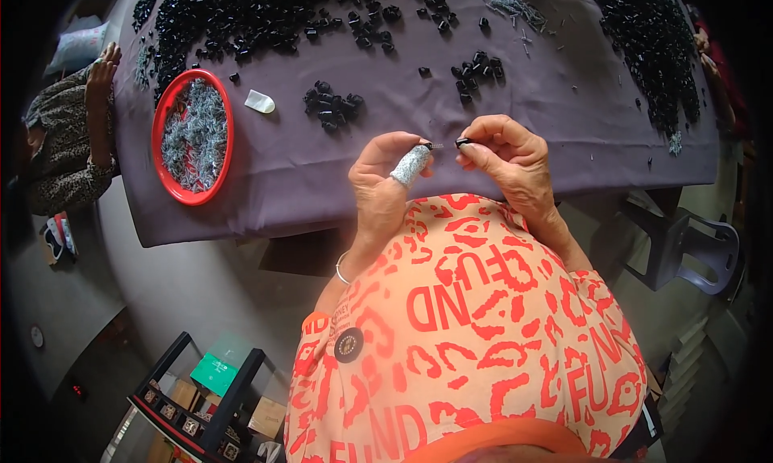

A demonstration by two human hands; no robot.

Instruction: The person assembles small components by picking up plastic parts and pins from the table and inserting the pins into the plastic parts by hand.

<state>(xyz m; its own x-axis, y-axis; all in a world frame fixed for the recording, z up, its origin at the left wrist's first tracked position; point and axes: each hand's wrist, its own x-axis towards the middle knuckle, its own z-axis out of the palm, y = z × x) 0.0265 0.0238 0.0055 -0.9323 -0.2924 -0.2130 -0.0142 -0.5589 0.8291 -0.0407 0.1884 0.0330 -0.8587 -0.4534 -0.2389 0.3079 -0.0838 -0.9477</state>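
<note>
Purple cloth covers the table (322,181), seen from above. At the far left edge a co-worker's hand (105,60) rests on the table's edge. Next comes a red round tray (161,121), filled with small grey metal pins, near the front left edge. Just right of it lies a small white piece (259,101). A small heap of black plastic caps (332,105) sits near the middle, with a far larger spread of the same black parts (241,12) behind it.

Left hand (385,181): closed, thumb and wrapped forefinger pinching a thin grey pin (436,146) that points right. The forefinger wears a grey fabric sleeve (411,165).

Right hand (507,161): closed, fingertips pinching one black cap (463,142), held just beside the pin's tip above the table's near edge. Whether pin and cap touch cannot be told.

Farther right, another dense pile of black parts (652,36) lies at the table's far right side.
</note>
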